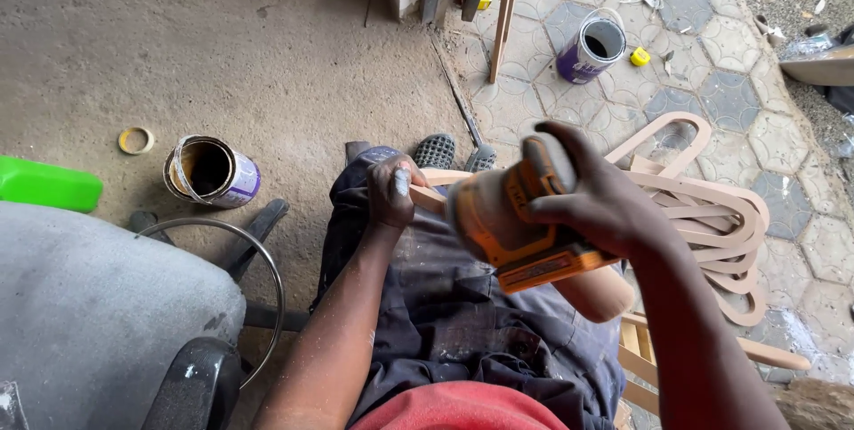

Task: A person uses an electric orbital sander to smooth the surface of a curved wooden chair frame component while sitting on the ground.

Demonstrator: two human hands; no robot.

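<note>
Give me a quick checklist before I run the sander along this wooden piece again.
1. Left hand grips the wooden piece: ok.
2. Right hand holds the orange sander from above: ok.
3. Sander pad flat on the wood: cannot tell, the pad is hidden.
4. Left fingers away from the sander: not ok, they sit right beside it.
5. Open paint can out of the way on the floor: ok.
6. Stack of curved wooden parts steady at the right: cannot tell.

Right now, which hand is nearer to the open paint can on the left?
Left. The left hand grips a wooden piece nearer the paint can; the right hand holds the sander, farther away.
</note>
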